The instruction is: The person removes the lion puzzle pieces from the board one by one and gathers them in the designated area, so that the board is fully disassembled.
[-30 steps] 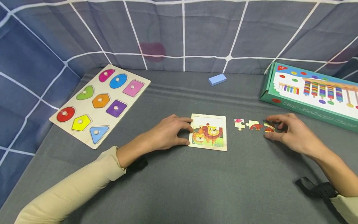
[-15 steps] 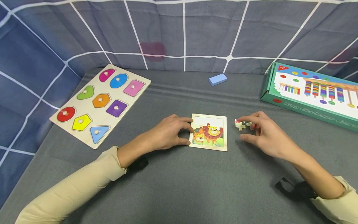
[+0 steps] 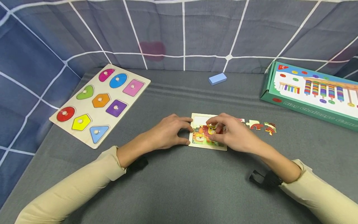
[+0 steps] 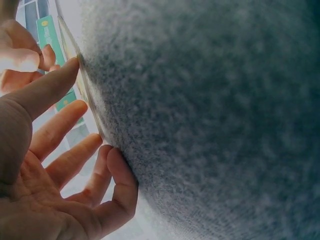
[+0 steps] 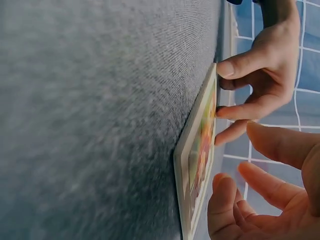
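A small wooden jigsaw board (image 3: 205, 147) with a picture of cartoon lions lies flat on the grey cloth. My left hand (image 3: 173, 132) rests at its left edge, with thumb and fingertips touching the rim. My right hand (image 3: 235, 133) is above the board's right part, its fingers bent and apart from the thumb; no piece shows between them in the right wrist view. Just right of the board lie a red jigsaw piece (image 3: 255, 125) and a red and yellow one (image 3: 270, 128). A pink flower piece (image 3: 241, 119) is mostly hidden behind the right hand.
A shape-knob board (image 3: 110, 118) with coloured shapes lies at the left. A blue block (image 3: 217, 79) is at the back. To the right stands a green toy box (image 3: 310, 109). A checked cloth (image 3: 207, 34) hangs along the back and left side.
My right hand has moved left from the far loose piece, past the other pieces, to above the jigsaw board. The loose pieces stay put. My left hand has not moved.
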The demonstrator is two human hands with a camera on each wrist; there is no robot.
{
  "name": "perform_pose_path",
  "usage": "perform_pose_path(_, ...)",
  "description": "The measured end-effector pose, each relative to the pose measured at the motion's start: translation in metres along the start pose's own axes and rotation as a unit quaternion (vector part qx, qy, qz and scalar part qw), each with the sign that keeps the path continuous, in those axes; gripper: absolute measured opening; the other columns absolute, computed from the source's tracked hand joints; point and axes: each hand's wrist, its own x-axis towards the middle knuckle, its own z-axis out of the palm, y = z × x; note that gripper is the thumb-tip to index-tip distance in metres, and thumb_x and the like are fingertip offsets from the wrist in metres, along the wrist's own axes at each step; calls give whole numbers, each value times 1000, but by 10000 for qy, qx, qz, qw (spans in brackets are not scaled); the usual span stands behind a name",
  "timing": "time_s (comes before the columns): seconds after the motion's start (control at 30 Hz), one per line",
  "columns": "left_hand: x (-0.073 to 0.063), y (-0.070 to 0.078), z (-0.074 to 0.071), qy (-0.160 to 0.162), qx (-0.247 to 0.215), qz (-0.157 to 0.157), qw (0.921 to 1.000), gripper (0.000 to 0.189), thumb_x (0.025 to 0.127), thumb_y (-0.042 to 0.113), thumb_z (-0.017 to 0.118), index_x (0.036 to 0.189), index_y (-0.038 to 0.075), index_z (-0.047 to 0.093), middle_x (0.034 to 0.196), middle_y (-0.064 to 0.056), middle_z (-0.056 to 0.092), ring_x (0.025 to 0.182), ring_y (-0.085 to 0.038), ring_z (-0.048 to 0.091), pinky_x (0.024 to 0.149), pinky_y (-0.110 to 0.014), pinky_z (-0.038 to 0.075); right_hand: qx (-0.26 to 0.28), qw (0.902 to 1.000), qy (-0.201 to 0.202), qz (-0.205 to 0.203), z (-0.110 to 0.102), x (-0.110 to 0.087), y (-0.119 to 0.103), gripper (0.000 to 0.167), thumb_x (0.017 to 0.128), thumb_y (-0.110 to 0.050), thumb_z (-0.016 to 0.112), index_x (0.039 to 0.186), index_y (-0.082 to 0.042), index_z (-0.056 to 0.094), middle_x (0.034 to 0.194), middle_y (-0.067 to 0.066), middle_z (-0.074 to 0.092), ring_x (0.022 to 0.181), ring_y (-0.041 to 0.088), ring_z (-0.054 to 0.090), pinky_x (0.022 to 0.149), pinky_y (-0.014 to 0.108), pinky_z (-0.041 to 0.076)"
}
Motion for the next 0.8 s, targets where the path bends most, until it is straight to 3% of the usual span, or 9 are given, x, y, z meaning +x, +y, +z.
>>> perform_pose_path(0.43,0,-1,0,11,-35,31,10000,36,82,29,82,113,14,73,144,-7,53,118,-29,53,100,-44,41,-902,9951,-398,-50,9,20,-1,40,81,-12,79,118,0,68,92,8,56,75,18,51,65,34,42)
perform_pose_path(0.63,-1,-2,-1,31,-63,24,10000,36,82,29,82,114,15,73,144,-6,53,119,-29,53,100,-44,41,-1002,9932,-560,-214,11,23,-1,45,82,-14,78,122,2,66,98,9,55,79,20,51,66,34,40)
perform_pose_path(0.8,0,-2,1,69,-25,130,9999,36,81,29,82,113,14,73,142,-7,54,120,-29,53,100,-44,40,-1086,9922,-608,-110,11,23,-1,42,81,-14,79,119,-2,68,96,7,56,81,20,50,67,34,40)
